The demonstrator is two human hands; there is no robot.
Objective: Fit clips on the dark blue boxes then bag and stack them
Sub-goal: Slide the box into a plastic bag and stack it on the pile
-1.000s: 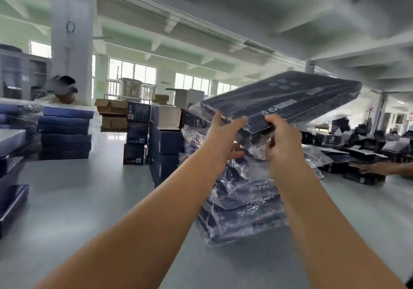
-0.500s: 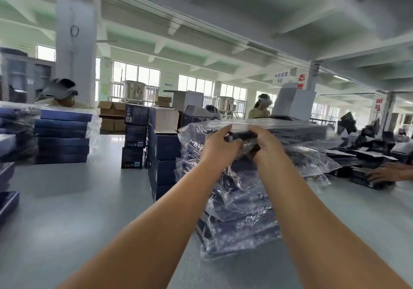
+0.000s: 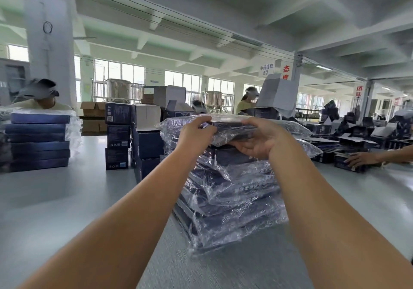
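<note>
The clear plastic blurs the print on the boxes, so no lettering can be read through it, and the far end of the top box is lost behind glare. Whether clips are fitted cannot be told. Both forearms reach forward from the bottom edge of the view. The left hand is palm down, fingers curled over the near edge of the top box, pinching box and wrap. The right hand is turned palm up, thumb on top and fingers curled underneath the same edge, gripping it. The top box lies flat in its bag on the stack of bagged boxes, which stands on the grey table. To the left sits a pile of blue boxes; another person's hand rests on a box at far right
</note>
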